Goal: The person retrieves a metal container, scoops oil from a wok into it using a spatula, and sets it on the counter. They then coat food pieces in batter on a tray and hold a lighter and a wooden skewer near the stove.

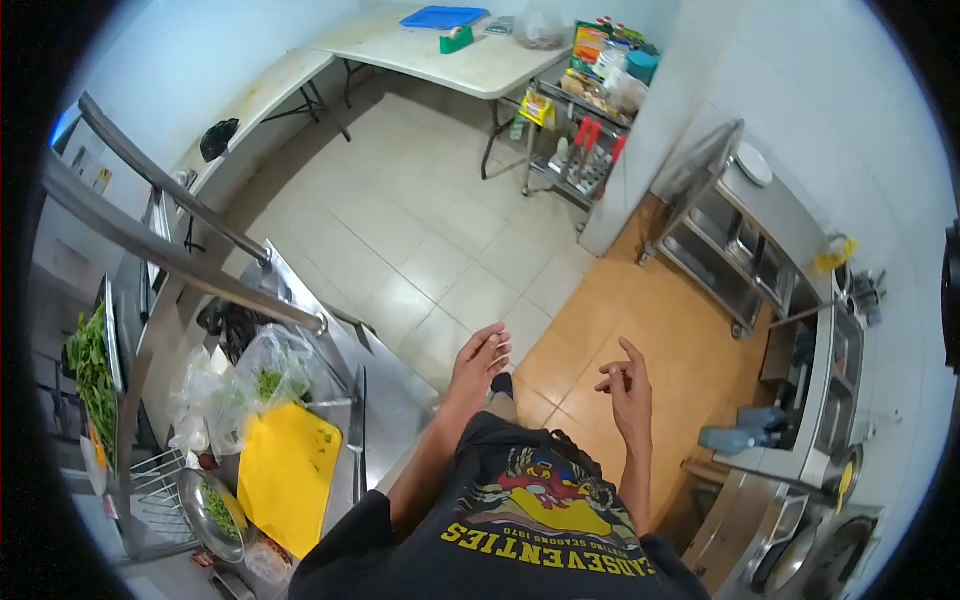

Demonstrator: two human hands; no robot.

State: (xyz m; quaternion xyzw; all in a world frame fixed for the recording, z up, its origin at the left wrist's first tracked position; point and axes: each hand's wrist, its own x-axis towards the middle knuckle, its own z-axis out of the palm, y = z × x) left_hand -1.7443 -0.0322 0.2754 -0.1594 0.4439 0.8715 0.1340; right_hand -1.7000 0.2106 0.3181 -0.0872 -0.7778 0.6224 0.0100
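My left hand (484,356) hangs in the air over the floor, its fingers loosely apart and holding nothing. To its right, my right hand (627,388) is also raised and bare, the index finger stretched out and the others partly bent. Nearest to my left hand is the steel counter (398,400). On that counter lie a knife (357,422) and a yellow cutting board (288,480) with green bits on it. Beside the board are a clear plastic bag (275,365) with greens inside and a metal bowl (215,515) of chopped greens.
Steel rails (190,255) rise over the counter at left. White tables (420,55) stand along the far wall, with a loaded cart (585,110) at their right end. A steel trolley (725,235), a sink unit (835,390) and pans (795,560) line the right side.
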